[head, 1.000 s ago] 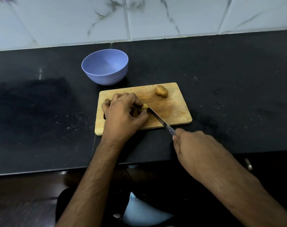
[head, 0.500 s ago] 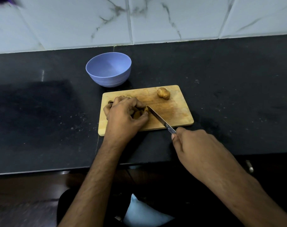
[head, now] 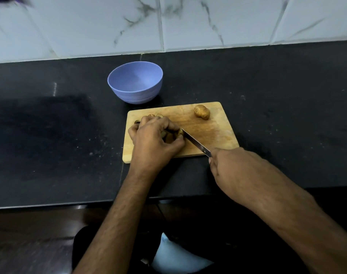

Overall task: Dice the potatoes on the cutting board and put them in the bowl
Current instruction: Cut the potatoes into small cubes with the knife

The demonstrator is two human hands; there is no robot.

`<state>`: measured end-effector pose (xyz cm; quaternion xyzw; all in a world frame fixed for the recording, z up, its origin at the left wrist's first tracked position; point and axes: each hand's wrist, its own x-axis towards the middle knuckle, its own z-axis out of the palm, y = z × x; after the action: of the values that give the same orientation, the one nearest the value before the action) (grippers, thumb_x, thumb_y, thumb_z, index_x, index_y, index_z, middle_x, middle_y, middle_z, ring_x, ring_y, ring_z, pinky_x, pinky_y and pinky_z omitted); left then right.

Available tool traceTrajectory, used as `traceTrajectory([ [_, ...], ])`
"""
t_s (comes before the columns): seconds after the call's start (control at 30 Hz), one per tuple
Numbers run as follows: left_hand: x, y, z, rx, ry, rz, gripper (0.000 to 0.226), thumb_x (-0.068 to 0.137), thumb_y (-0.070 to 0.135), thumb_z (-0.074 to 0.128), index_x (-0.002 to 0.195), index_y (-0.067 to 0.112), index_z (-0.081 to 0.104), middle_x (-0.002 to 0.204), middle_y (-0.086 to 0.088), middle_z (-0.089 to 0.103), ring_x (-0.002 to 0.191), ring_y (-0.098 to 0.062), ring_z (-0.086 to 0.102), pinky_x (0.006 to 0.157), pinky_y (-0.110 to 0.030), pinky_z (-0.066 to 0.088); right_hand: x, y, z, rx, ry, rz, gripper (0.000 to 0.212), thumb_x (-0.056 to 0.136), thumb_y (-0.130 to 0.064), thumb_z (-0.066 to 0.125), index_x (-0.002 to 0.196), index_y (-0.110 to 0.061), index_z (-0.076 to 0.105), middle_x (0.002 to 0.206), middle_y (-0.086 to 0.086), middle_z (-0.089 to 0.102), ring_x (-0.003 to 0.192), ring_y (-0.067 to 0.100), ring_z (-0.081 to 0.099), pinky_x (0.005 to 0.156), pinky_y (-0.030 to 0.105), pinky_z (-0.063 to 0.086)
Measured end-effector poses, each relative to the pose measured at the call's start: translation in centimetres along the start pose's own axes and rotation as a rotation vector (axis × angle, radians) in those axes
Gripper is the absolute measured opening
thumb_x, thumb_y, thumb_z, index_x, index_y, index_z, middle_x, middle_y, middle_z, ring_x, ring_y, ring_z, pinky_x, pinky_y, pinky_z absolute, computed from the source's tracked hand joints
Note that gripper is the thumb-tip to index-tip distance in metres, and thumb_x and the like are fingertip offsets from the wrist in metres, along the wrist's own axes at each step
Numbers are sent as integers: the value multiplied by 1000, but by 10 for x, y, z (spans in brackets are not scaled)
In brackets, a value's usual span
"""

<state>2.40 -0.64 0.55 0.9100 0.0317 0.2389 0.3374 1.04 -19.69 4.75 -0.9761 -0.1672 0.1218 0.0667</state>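
White marbled tiles (head: 109,26) are seen behind a black desk (head: 287,115), on which a wooden board (head: 214,133) is laid. Just beyond its far left corner a blue bowl (head: 135,83) is set, nothing seen inside. A potato (head: 179,132) on the board's left half is held by the left hand (head: 152,141), fingers curled over it. A knife (head: 195,142) is gripped by the right hand (head: 234,167), fingers wrapped round the handle, the blade tip set against that potato. A whole potato (head: 201,111) is left near the far right corner.
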Motion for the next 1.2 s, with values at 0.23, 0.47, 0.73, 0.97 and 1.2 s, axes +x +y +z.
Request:
traceTrajectory([
  [0.23, -8, 2, -5, 2, 13, -41, 15, 77, 32, 82, 84, 30, 69, 87, 24, 60, 110, -2, 47, 99, -32, 18, -28, 4, 5, 10, 17, 15, 16, 108, -31, 30, 99, -28, 43, 71, -7, 52, 58, 6, 47, 47, 24, 32],
  [0.47, -13, 0, -7, 14, 8, -48, 15, 81, 36, 81, 88, 37, 68, 89, 33, 56, 114, -5, 48, 101, -36, 19, -31, 0, 4, 79, 96, 45, 28, 106, -45, 26, 90, -30, 44, 67, -7, 54, 56, 6, 52, 48, 24, 36],
  [0.73, -16, -2, -3, 81, 35, -16, 11, 83, 38, 78, 84, 32, 68, 91, 21, 64, 111, -8, 47, 95, -36, 19, -28, -14, 3, 93, 118, 5, 28, 106, -45, 25, 94, -29, 44, 69, -7, 51, 56, 7, 48, 50, 26, 37],
  [0.97, -15, -4, -1, 144, 36, 10, 12, 84, 39, 77, 83, 31, 69, 90, 19, 65, 105, -7, 47, 88, -30, 16, -35, -21, 0, 107, 53, 19, 27, 107, -42, 24, 102, -27, 46, 72, -6, 54, 61, 10, 55, 57, 27, 49],
  [1.2, -18, -1, 0, 240, 30, 74, 11, 88, 32, 73, 88, 28, 63, 93, 17, 59, 100, -14, 50, 85, -28, 13, -33, -26, -1, 46, 23, 22, 22, 108, -37, 26, 108, -24, 44, 75, -7, 54, 62, 10, 52, 54, 26, 42],
])
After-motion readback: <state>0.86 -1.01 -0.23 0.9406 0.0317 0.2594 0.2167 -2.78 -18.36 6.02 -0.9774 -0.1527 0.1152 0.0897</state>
